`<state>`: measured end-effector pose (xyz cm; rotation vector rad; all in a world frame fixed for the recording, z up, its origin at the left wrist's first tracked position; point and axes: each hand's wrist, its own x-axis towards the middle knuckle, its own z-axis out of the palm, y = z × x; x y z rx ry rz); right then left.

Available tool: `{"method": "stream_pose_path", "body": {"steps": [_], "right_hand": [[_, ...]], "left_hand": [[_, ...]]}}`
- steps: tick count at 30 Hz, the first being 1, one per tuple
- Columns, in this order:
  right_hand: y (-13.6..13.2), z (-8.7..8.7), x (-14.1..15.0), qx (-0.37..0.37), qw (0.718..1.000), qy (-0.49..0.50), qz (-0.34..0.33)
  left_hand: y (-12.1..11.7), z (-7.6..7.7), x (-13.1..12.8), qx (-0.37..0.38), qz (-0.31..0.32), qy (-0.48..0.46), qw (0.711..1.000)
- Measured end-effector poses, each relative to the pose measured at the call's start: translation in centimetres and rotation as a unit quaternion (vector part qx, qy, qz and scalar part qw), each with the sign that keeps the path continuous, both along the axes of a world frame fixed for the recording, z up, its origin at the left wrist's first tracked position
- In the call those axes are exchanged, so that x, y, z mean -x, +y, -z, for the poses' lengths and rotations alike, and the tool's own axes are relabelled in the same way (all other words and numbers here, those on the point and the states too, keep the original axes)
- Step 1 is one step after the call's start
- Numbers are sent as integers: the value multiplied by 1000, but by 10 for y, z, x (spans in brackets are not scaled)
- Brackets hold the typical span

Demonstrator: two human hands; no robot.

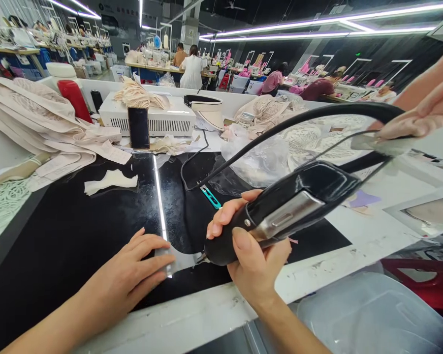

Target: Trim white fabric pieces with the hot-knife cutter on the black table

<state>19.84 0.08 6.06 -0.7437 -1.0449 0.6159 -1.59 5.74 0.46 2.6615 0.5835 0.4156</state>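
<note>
My right hand [256, 255] is wrapped round a black corded hand-held power tool [273, 211] with a silver metal plate on its side. The tool is tilted, its narrow metal tip pointing down and left onto a small thin translucent grey piece [184, 261]. At the left end of that piece my left hand [142, 268] lies with its fingers stretched over it, pressing it on the black mat [107, 231]; the thumb is hidden. Behind the tool lies a pair of teal thread snips [210, 196]. A white fabric scrap [110, 182] rests farther left on the mat.
Another person's hand [424, 110] reaches in at upper right, by the black cable [280, 132] and a clear sheet. Behind the mat stand a phone [139, 128], a white vented box [170, 120] and a red thread cone [74, 101]. Beige fabric [70, 128] hangs over the left side.
</note>
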Motion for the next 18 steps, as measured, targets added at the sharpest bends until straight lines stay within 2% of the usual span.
{"method": "stream_pose_path", "body": {"steps": [4, 8, 13, 16, 18], "right_hand": [[2, -1, 1, 6, 1000, 2, -2], [4, 1, 3, 15, 1000, -5, 12], [9, -4, -4, 14, 999, -34, 19], [12, -8, -15, 21, 993, -94, 74], [9, -5, -22, 16, 987, -99, 122]], "left_hand": [[3, 8, -3, -26, -78, -44, 996], [5, 14, -7, -15, -99, -54, 994], [2, 11, -11, 45, -116, -57, 991], [2, 8, -14, 74, -125, -66, 987], [3, 6, -16, 93, -127, -84, 984]]}}
